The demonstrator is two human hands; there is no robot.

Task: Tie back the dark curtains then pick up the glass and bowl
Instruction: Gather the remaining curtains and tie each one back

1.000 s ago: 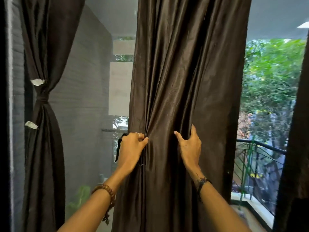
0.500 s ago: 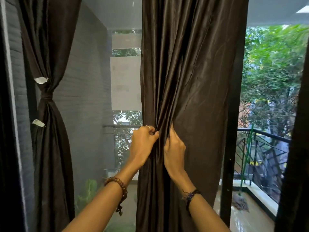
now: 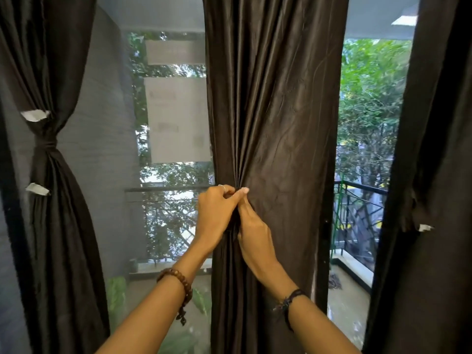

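Note:
A dark brown satin curtain hangs straight ahead in front of the glass door. My left hand grips a bunch of its folds at waist height, thumb pinching the pleats. Close beside it, my right hand holds the same gathered cloth just below and to the right, and the two hands touch. A second dark curtain on the left is tied at its middle with a knot. A third dark curtain hangs at the right edge. No glass or bowl is in view.
Behind the curtains are glass panes with white paper sheets stuck on them. A black door frame stands right of the middle curtain. Beyond it lie a balcony with a black railing and trees.
My right hand slid left across the curtain, gathering the cloth toward my left hand until both hands met. The middle curtain is now bunched narrower and more window shows on both sides.

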